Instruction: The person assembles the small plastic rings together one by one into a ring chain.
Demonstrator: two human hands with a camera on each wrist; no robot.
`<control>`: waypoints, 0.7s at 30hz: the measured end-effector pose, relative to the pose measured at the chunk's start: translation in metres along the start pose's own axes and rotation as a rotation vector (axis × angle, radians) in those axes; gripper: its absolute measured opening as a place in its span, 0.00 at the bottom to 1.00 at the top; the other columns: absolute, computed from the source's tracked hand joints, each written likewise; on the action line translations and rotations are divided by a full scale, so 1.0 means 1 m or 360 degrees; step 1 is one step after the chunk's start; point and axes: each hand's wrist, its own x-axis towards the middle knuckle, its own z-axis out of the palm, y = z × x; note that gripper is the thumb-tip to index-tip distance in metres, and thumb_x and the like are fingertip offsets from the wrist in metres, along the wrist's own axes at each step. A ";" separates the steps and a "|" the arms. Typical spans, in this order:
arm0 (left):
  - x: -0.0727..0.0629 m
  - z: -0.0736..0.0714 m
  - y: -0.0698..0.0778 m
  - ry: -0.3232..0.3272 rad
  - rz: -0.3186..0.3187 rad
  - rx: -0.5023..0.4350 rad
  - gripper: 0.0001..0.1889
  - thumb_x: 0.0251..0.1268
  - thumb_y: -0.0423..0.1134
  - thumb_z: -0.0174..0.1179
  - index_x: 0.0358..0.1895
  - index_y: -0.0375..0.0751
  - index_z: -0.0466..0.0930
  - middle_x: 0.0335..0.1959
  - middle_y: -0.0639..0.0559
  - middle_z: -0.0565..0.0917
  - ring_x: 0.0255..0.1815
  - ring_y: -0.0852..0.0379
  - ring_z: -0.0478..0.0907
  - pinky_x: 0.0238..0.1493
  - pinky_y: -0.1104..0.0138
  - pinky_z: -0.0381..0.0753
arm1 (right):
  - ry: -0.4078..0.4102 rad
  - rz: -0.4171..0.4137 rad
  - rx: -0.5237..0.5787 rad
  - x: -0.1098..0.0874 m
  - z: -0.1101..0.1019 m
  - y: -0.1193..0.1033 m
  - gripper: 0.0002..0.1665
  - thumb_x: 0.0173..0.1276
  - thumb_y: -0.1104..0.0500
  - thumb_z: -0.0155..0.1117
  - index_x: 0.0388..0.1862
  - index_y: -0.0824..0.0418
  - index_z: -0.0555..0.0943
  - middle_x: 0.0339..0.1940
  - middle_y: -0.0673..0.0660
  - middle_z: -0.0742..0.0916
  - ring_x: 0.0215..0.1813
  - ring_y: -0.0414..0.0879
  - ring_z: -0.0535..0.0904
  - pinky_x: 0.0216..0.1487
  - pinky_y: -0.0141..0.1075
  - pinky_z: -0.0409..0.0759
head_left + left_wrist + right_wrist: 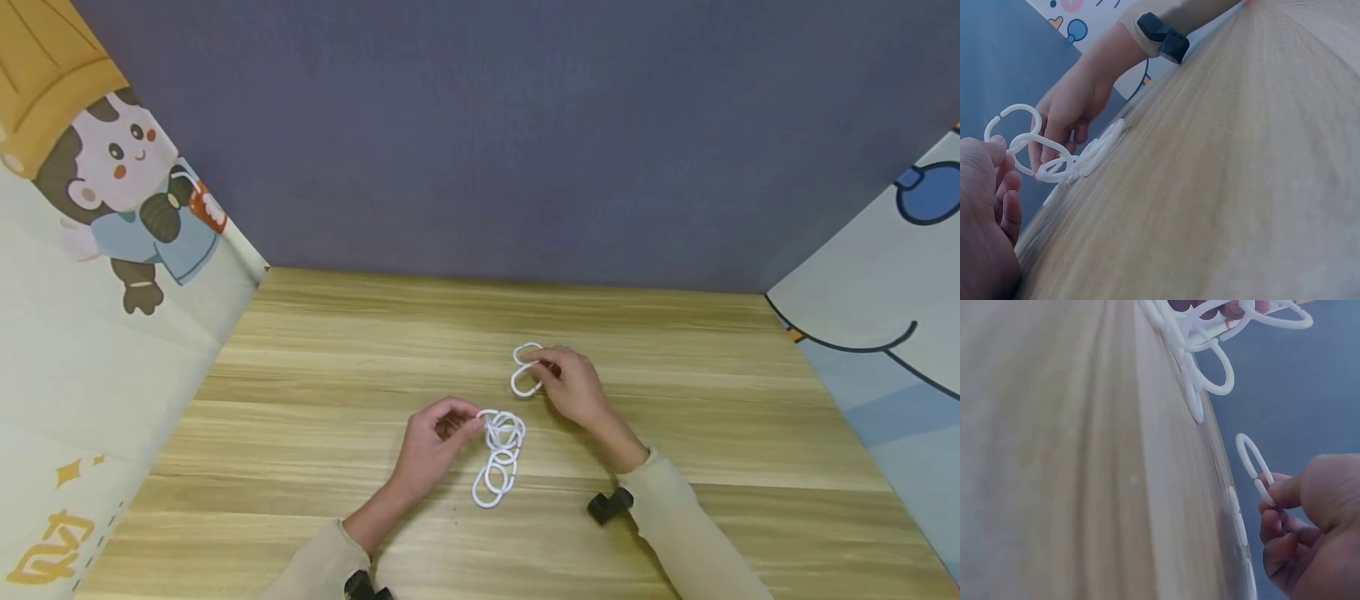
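My left hand (429, 446) pinches a white plastic ring (1038, 119) between thumb and fingertips. That ring has a small gap and sits at the top of a chain of linked white rings (495, 482), bunched on the table. Farther back and to the right, my right hand (576, 390) pinches a single white split ring (1244, 456) by its edge, held above the table in the right wrist view. Just behind it another white ring (517, 353) lies on the table, partly hidden by the fingers. The right wrist view shows flat white rings (1249, 581) near that hand.
The wood-grain table (315, 350) ends at a dark blue-grey panel (480, 150) at the back. Printed cartoon panels stand at the left (112, 350) and right (892, 292). A black camera (609, 505) sits on the right wrist.
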 end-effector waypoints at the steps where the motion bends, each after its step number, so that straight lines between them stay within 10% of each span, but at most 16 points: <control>1: 0.000 0.000 0.000 0.0000 0.0002 -0.0001 0.05 0.70 0.28 0.74 0.45 0.32 0.90 0.36 0.43 0.89 0.34 0.63 0.81 0.37 0.74 0.81 | 0.0032 -0.0005 0.0009 -0.001 -0.001 0.000 0.09 0.75 0.69 0.74 0.50 0.63 0.94 0.37 0.57 0.91 0.35 0.45 0.81 0.38 0.34 0.79; 11: -0.005 -0.004 0.000 -0.0010 -0.0004 -0.0009 0.05 0.70 0.27 0.75 0.45 0.32 0.90 0.36 0.43 0.89 0.34 0.63 0.80 0.36 0.74 0.80 | 0.0226 0.0382 0.0261 -0.016 -0.009 -0.008 0.06 0.73 0.71 0.72 0.44 0.68 0.93 0.32 0.58 0.91 0.30 0.39 0.80 0.33 0.25 0.77; 21: -0.014 -0.014 0.001 -0.0061 -0.0008 -0.0003 0.05 0.70 0.28 0.75 0.45 0.33 0.90 0.36 0.44 0.89 0.35 0.63 0.81 0.37 0.73 0.81 | 0.0093 0.0741 0.0690 -0.041 -0.016 -0.034 0.11 0.80 0.64 0.69 0.48 0.74 0.87 0.32 0.60 0.92 0.26 0.43 0.86 0.22 0.29 0.76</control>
